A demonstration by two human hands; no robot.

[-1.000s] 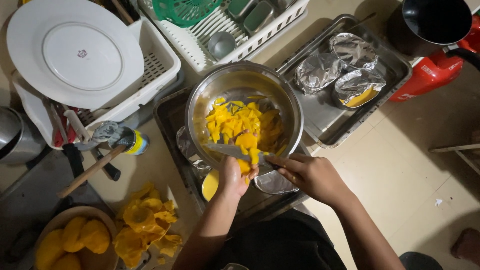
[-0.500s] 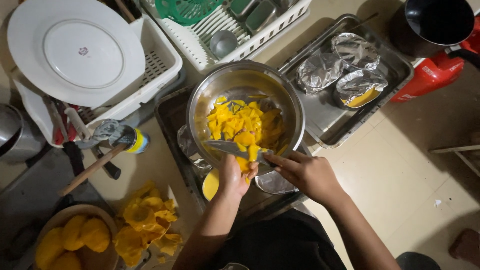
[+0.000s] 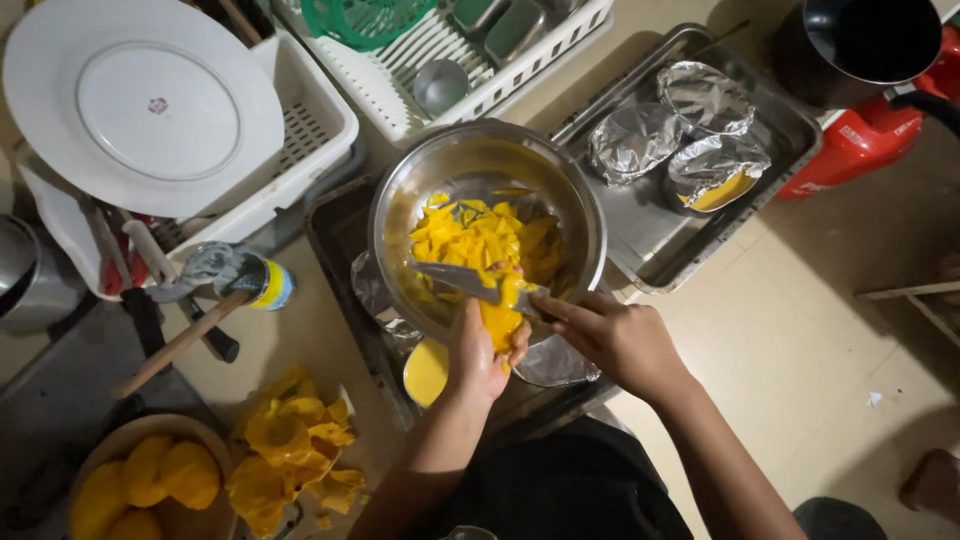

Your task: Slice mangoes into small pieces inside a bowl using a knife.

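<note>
Head view: a yellow fruit piece (image 3: 499,322) sits cupped in the left hand (image 3: 478,355) over the near rim of the steel bowl (image 3: 400,215). The right hand (image 3: 612,335) grips a knife (image 3: 462,282), blade seemingly against the fruit. Cut chunks (image 3: 470,235) fill the bowl; peels (image 3: 285,455) lie left of it. Slippery flesh could let the blade slide into the palm.
</note>
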